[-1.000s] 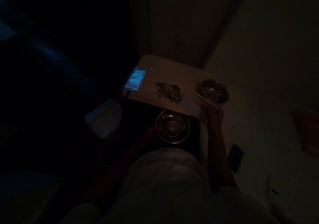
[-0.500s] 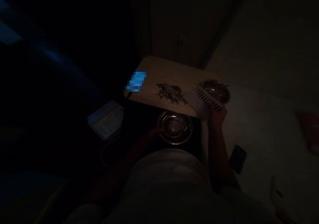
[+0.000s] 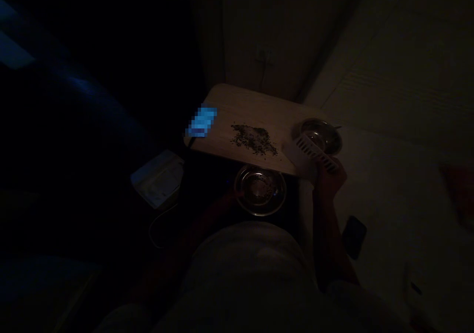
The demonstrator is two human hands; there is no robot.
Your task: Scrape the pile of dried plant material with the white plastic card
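Note:
In the dim head view, my left hand (image 3: 233,196) grips the left rim of a steel bowl (image 3: 261,209) held below the front edge of the small wooden table (image 3: 237,96). Small dark bits lie inside the bowl. My right hand (image 3: 331,177) is closed around the right end of a pale plastic piece (image 3: 298,156) with a slotted edge, tilted over the table's front right part. To its left, a loose pile of small dark bits (image 3: 254,138) is spread on the tabletop, apart from the plastic piece. A second steel bowl (image 3: 326,130) sits at the table's right end, partly covered by the plastic.
A lit, blurred-out screen (image 3: 202,121) stands at the table's left end. A pale box-like object (image 3: 159,179) with a cord is at lower left. On the light surface (image 3: 388,185) to the right lie a dark phone (image 3: 354,236) and a red item (image 3: 459,194).
My right hand has drawn the plastic piece a little right and toward me, away from the pile. My left hand and its bowl have barely moved.

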